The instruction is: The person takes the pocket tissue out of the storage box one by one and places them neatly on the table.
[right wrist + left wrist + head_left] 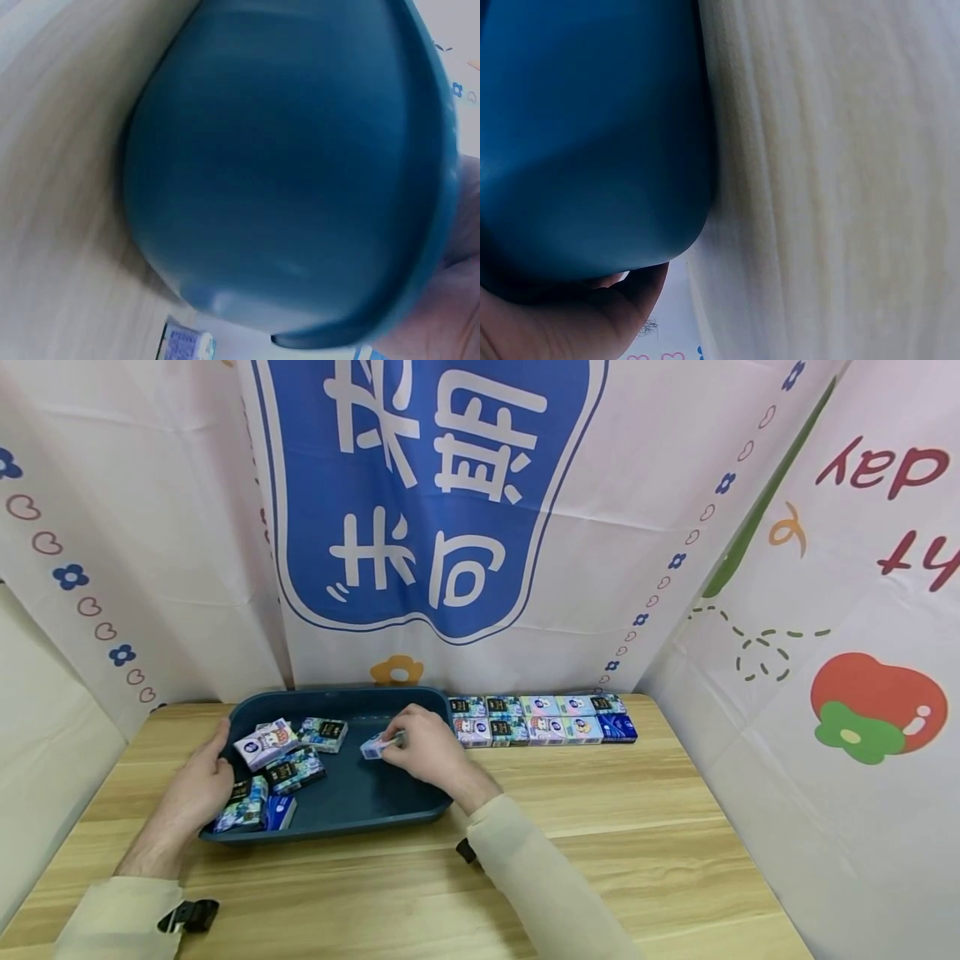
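Observation:
A dark teal tray (352,806) lies on the wooden table with several small tissue packs inside. My left hand (197,785) grips the tray's left end; in the left wrist view its fingers (641,296) bend around the outside of the tray wall. Over the tray's right half my right hand (429,747) pinches a light blue-purple tissue pack (372,746) between thumb and fingers. Left of it lie a dark floral pack (324,734), another dark floral pack (294,770), a purple-white pack (266,743) and a blue pack (281,812). In the right wrist view the tray wall hides the held pack.
Right of the tray, two rows of tissue packs (547,729) stand side by side against the back curtain (637,527). One pack (182,343) of these shows in the right wrist view. Bare wooden tabletop (600,810) extends in front of them.

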`<act>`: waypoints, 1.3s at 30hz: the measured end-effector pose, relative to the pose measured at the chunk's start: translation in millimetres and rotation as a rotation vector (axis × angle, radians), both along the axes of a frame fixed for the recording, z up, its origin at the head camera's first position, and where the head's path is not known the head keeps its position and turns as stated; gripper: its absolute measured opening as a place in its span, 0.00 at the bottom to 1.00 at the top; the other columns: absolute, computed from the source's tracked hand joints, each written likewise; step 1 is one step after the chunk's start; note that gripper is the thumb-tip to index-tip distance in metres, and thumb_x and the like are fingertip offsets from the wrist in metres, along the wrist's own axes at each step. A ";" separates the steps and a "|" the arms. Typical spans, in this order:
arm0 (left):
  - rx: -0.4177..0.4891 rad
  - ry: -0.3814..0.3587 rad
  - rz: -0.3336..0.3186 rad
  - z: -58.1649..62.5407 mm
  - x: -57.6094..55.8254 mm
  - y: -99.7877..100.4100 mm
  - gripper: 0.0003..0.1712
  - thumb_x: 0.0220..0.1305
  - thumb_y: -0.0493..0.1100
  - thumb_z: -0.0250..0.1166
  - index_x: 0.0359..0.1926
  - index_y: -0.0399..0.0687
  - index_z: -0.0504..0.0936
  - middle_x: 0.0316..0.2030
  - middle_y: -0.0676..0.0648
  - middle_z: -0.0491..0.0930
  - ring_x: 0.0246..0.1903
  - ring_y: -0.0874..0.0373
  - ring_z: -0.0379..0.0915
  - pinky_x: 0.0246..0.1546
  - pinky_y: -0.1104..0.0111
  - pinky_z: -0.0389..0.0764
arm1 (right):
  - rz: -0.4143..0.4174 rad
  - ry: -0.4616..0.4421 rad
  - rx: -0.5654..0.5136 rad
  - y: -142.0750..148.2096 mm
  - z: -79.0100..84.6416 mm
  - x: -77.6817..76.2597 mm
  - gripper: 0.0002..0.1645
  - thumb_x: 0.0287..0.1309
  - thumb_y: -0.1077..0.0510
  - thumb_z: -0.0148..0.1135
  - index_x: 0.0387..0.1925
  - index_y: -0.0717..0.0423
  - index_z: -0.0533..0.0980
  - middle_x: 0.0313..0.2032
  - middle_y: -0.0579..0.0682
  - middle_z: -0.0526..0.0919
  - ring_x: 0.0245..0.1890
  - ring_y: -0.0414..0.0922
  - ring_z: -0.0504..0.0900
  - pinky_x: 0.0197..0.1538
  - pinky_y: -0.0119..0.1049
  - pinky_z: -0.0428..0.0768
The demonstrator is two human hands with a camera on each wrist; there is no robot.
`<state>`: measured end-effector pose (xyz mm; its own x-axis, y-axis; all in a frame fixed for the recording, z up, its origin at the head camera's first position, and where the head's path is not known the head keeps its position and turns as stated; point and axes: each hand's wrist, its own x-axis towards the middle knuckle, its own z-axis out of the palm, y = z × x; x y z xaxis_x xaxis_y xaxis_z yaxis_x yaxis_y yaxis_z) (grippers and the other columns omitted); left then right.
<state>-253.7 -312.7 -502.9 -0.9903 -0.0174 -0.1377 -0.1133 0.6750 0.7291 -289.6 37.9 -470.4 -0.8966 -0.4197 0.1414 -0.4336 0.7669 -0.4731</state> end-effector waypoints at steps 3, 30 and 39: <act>0.003 0.001 -0.002 0.4 0.3 0.4 0.38 0.81 0.40 0.30 0.83 0.57 0.25 0.82 0.27 0.26 0.80 0.20 0.25 0.75 0.23 0.40 | -0.008 -0.006 -0.028 6.1 4.9 1.3 0.05 0.65 0.51 0.69 0.40 0.39 0.88 0.49 0.38 0.82 0.45 0.36 0.78 0.47 0.30 0.83; 0.004 -0.005 0.004 1.0 1.6 1.2 0.38 0.81 0.40 0.30 0.83 0.56 0.24 0.82 0.26 0.26 0.80 0.20 0.25 0.75 0.23 0.39 | -0.078 -0.036 -0.199 78.2 41.5 12.0 0.10 0.61 0.56 0.66 0.43 0.43 0.87 0.56 0.43 0.83 0.50 0.47 0.79 0.52 0.40 0.85; 0.011 -0.011 0.000 2.4 2.2 2.1 0.38 0.81 0.40 0.29 0.83 0.57 0.24 0.82 0.27 0.25 0.80 0.20 0.24 0.75 0.23 0.39 | -0.107 -0.015 -0.186 106.0 43.9 14.0 0.11 0.59 0.56 0.66 0.42 0.43 0.87 0.56 0.41 0.83 0.51 0.47 0.81 0.53 0.42 0.85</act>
